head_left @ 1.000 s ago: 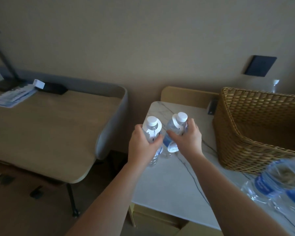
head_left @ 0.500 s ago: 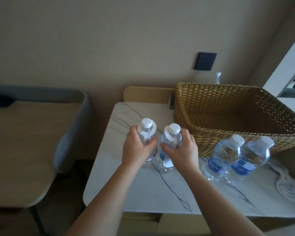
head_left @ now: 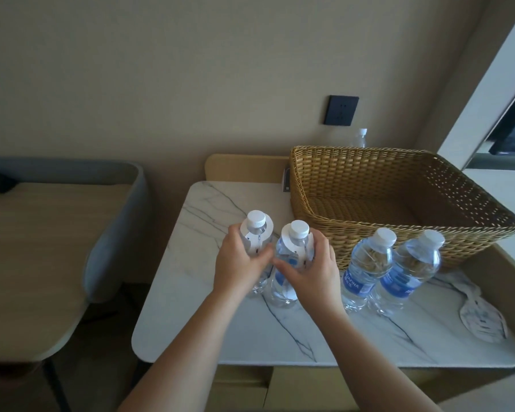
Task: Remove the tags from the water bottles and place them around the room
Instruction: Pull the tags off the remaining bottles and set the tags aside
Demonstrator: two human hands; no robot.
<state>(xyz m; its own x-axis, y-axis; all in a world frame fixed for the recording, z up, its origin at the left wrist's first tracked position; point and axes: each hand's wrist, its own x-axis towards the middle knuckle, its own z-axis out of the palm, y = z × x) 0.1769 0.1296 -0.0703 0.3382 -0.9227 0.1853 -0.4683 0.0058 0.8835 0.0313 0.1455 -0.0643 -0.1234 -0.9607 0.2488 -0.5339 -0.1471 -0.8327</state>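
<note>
Two clear water bottles with white caps and white paper neck tags stand side by side on the marble table (head_left: 226, 331). My left hand (head_left: 240, 267) grips the left tagged bottle (head_left: 257, 230). My right hand (head_left: 311, 272) grips the right tagged bottle (head_left: 293, 248). To their right stand two more bottles with blue labels and no neck tags, one (head_left: 366, 269) touching the other (head_left: 406, 272). Loose white tags (head_left: 480, 321) lie at the table's right end.
A large wicker basket (head_left: 399, 233) fills the back right of the table, with another bottle (head_left: 359, 138) behind it near a dark wall socket (head_left: 341, 110). A wooden desk (head_left: 33, 251) with a grey raised rim stands to the left, across a gap.
The view has swung right, bringing the basket, the two untagged bottles and the loose tags fully into sight. Both hands keep hold of the two tagged bottles, which now stand lower on the table.
</note>
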